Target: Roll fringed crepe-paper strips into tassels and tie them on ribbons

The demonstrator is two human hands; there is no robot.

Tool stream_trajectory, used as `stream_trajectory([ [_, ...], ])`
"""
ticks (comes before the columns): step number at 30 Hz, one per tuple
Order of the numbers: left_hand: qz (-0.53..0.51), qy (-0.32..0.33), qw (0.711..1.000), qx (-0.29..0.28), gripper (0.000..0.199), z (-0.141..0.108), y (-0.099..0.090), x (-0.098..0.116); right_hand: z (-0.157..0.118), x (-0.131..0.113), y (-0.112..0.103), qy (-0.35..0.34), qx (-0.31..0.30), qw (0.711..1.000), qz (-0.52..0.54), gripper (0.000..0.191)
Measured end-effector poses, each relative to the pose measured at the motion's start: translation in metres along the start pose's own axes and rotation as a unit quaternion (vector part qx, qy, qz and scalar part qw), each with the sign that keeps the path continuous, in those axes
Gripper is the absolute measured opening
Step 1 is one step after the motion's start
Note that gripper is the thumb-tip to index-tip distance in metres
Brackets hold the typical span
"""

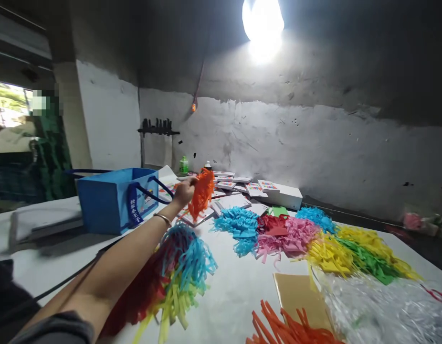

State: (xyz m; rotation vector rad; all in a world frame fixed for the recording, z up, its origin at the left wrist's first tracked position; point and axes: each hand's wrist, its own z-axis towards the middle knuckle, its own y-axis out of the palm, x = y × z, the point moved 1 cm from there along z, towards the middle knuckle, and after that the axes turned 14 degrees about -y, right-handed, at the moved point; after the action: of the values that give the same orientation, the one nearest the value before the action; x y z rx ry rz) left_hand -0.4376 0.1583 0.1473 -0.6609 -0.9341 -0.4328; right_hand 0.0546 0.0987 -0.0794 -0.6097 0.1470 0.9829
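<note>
Nearest, at the lower edge, loose orange strips (296,329) are seen in front of a tan sheet (298,294), with crumpled clear plastic (385,306) beside it on the white table (231,291). No right hand is shown. Alongside the outstretched left forearm, a many-coloured fringed bundle (190,253) is partly hidden; whether it is touched by the arm cannot be told. Farther out, yellow fringe (330,251), pink fringe (301,234) and blue fringe (238,224) are laid in a row, and a blue bag (102,205) is stood at the left. Beyond the forearm, an orange bunch (203,193) is held above the table by the left hand (185,190), its grip closed about one edge, the fringe hanging free. The step in hand is judged to be a carry at arm's length; for any lowering, clearance from the stacked white boxes (257,188) behind would be needed, then loosened fingers.
</note>
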Motion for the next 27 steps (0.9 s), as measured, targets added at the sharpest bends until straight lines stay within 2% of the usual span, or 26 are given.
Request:
stream_trajectory([
  [2,0.063,0.002,0.994,-0.093,0.032,-0.015,0.013,-0.013,-0.001,-0.011,0.018,-0.084,-0.04,0.995,-0.027,0.049],
  [4,0.111,0.014,0.976,-0.187,0.031,-0.05,0.029,-0.023,-0.005,-0.019,0.027,-0.126,-0.06,0.99,-0.031,0.052],
  [6,0.138,0.045,0.951,-0.275,0.037,-0.101,0.046,-0.024,-0.01,-0.019,0.026,-0.16,-0.073,0.984,-0.034,0.048],
  [9,0.128,0.131,0.9,-0.396,0.079,-0.197,0.07,-0.007,-0.02,-0.012,0.006,-0.198,-0.08,0.976,-0.041,0.042],
  [10,0.116,0.177,0.876,-0.434,0.092,-0.228,0.078,0.001,-0.024,-0.011,-0.004,-0.209,-0.083,0.974,-0.04,0.044],
  [11,0.11,0.267,0.838,-0.462,0.098,-0.258,0.084,0.009,-0.029,-0.012,-0.014,-0.223,-0.088,0.97,-0.038,0.046],
  [12,0.11,0.326,0.822,-0.454,0.095,-0.283,0.091,0.015,-0.033,-0.016,-0.023,-0.246,-0.097,0.964,-0.036,0.047],
  [13,0.116,0.363,0.82,-0.428,0.077,-0.302,0.097,0.02,-0.036,-0.023,-0.03,-0.278,-0.108,0.954,-0.036,0.048],
  [14,0.124,0.389,0.829,-0.383,0.044,-0.317,0.103,0.023,-0.039,-0.033,-0.035,-0.309,-0.112,0.943,-0.045,0.047],
  [15,0.135,0.4,0.844,-0.332,0.017,-0.328,0.108,0.023,-0.041,-0.045,-0.037,-0.325,-0.105,0.937,-0.067,0.046],
  [16,0.143,0.404,0.858,-0.284,0.013,-0.336,0.112,0.023,-0.043,-0.059,-0.037,-0.33,-0.093,0.935,-0.096,0.043],
  [18,0.15,0.404,0.874,-0.224,0.026,-0.347,0.115,0.018,-0.045,-0.085,-0.032,-0.258,-0.056,0.95,-0.165,0.041],
  [20,0.147,0.404,0.877,-0.213,0.025,-0.358,0.108,0.011,-0.047,-0.103,-0.026,-0.194,-0.053,0.963,-0.181,0.04],
  [21,0.141,0.402,0.879,-0.215,0.024,-0.363,0.101,0.008,-0.048,-0.108,-0.024,-0.188,-0.057,0.965,-0.175,0.042],
  [22,0.135,0.396,0.879,-0.23,0.021,-0.367,0.091,0.005,-0.048,-0.111,-0.025,-0.195,-0.057,0.965,-0.169,0.045],
  [24,0.114,0.356,0.88,-0.293,0.013,-0.369,0.07,0.003,-0.048,-0.113,-0.031,-0.219,-0.036,0.962,-0.157,0.049],
  [27,0.067,0.207,0.881,-0.419,0.06,-0.357,0.048,0.013,-0.046,-0.118,-0.044,-0.252,0.014,0.961,-0.113,0.041],
])
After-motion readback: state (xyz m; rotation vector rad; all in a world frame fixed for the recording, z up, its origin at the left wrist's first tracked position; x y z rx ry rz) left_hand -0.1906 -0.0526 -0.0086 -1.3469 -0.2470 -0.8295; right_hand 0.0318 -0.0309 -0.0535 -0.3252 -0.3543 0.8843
